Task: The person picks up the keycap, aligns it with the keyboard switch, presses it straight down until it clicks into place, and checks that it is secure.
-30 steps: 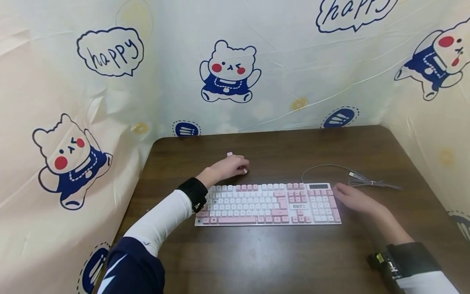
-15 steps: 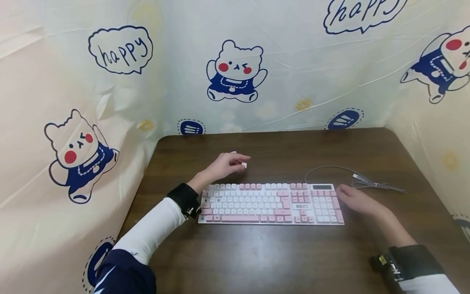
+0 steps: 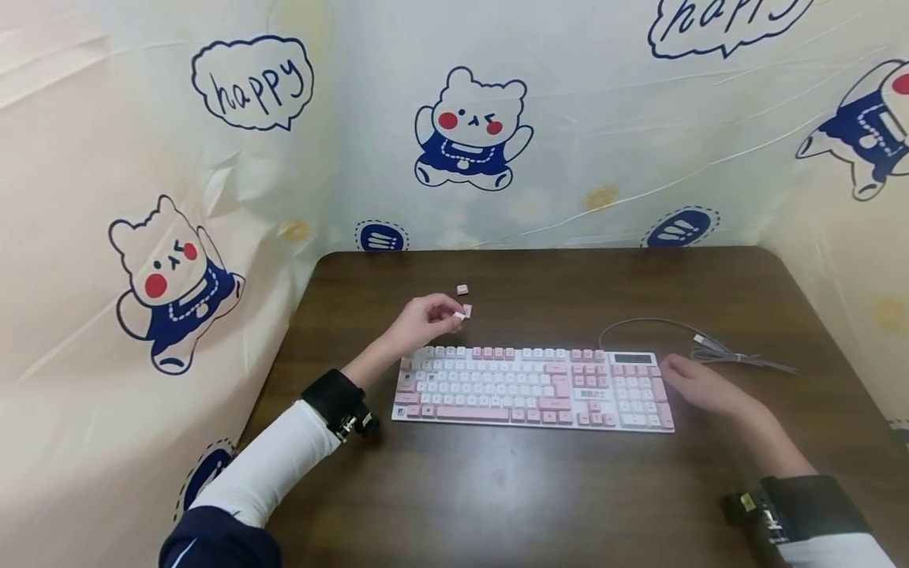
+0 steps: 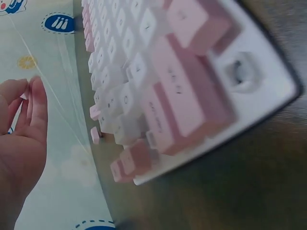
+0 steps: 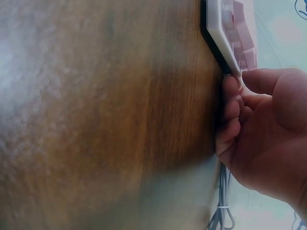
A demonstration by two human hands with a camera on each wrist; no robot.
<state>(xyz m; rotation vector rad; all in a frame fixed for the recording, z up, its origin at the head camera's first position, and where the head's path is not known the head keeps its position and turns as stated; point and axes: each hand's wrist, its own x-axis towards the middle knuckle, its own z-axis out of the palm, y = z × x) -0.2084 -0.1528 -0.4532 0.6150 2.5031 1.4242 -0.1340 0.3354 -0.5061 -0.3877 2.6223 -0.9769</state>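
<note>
A pink-and-white keyboard (image 3: 497,386) lies on the brown table. Behind its upper left part, my left hand (image 3: 429,319) pinches a small white keycap (image 3: 459,316) between thumb and fingertips. In the left wrist view, the left hand (image 4: 24,120) is raised beyond the keyboard's pink keys (image 4: 184,91), and a bare key switch (image 4: 241,72) shows at the near corner. My right hand (image 3: 706,386) grips the keyboard's right edge. The right wrist view shows the thumb of the right hand (image 5: 268,115) at the rim and the other fingers curled beside and below it.
Two loose pinkish keycaps, one farther back (image 3: 462,289) and one right by the left fingertips (image 3: 468,310), lie on the table (image 3: 525,489). A bundled grey cable (image 3: 742,358) rests behind the right hand. A printed curtain (image 3: 568,95) surrounds the table's back and sides.
The left hand has drawn slightly back and left from the loose keycaps, fingertips now together on the white keycap, leaving both loose keycaps in sight. The right hand stays at the keyboard's edge.
</note>
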